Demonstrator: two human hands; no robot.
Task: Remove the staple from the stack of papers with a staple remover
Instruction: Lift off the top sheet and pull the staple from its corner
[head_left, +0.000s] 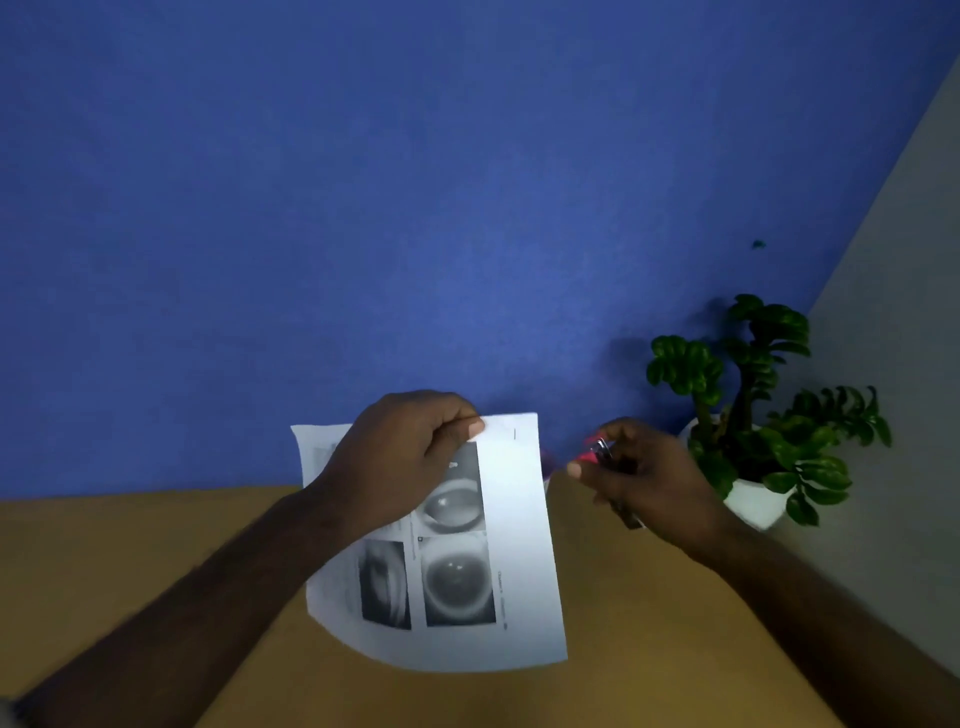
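Note:
A stack of papers (514, 545) printed with grey pictures is held up above the brown table, tilted toward me. My left hand (400, 462) pinches its top edge between thumb and fingers. A small dark staple (515, 433) sits near the top right corner of the sheet. To the right of the papers, my right hand (639, 478) grips a red and metal staple remover (596, 452), its jaws pointing left toward the paper's edge, a short gap away from it.
A potted green plant in a white pot (753, 501) stands on the table just right of my right hand. The brown table (156, 571) meets a blue wall (363, 208) behind. A grey wall lies at the far right.

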